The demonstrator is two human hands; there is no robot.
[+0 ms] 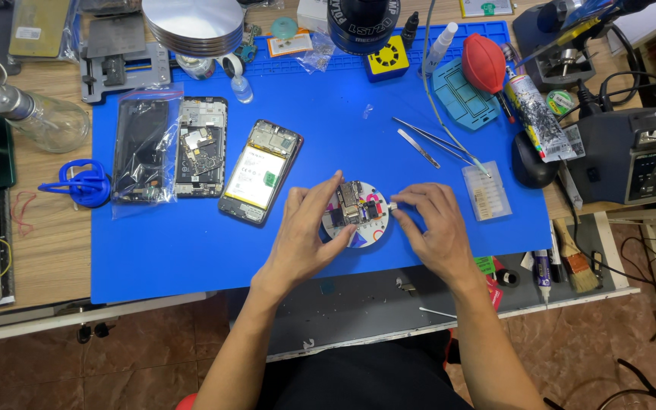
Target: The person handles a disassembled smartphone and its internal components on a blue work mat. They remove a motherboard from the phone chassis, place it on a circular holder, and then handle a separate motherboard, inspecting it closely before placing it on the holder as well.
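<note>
At the far left of the surface [47, 250] stands a glass bottle [36, 114], with a blue suction tool [81, 184] beside it at the edge of the blue mat [191, 250]. On the mat lie 3 opened phones in a row: 1 in a clear bag [140, 150], 1 bare frame [201, 146], and 1 with its back off and battery showing [261, 171].

At the mat's middle, the left hand [304, 235] curls around the left rim of a round white holder [358, 216]; its grip is partly closed on that rim. A small circuit board [352, 201] sits on the holder, so by the look of it the board is already out of a phone and mounted, with work on it under way. The right hand [433, 224] pinches a small white piece [393, 206] at the holder's right edge.

Further right lie tweezers [419, 148], a clear parts box [487, 190] and a soldering station [632, 156].
</note>
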